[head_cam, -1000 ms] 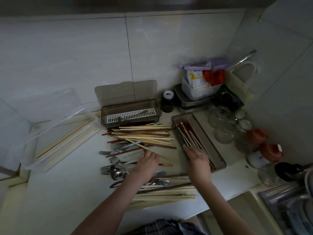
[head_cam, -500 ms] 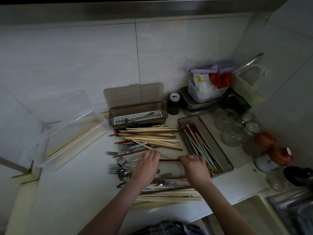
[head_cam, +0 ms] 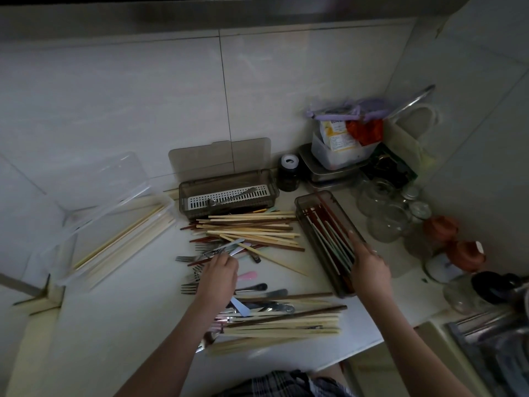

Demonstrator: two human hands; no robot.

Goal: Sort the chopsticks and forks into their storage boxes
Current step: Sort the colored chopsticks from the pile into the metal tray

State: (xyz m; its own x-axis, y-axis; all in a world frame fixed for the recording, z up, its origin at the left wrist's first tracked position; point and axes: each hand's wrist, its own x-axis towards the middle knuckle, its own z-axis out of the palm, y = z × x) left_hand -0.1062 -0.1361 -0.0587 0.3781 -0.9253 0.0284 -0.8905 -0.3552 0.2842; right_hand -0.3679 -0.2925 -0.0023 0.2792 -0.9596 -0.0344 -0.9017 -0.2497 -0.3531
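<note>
While most chopsticks (head_cam: 252,227) and forks (head_cam: 197,255) lie loose on counter (head_cam: 114,325), few sit boxed; right hand (head_cam: 369,270) rests over right box (head_cam: 317,224), grip unclear; left hand (head_cam: 219,277) curled among forks.

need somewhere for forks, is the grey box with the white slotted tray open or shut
Open: the grey box has its lid standing up against the wall.

no text can be read anywhere: the yellow-and-white packet (head_cam: 335,133) in the tub by the wall carries dark print at its top edge and smaller lines lower down, but all of it is too blurred and small to make out.
</note>
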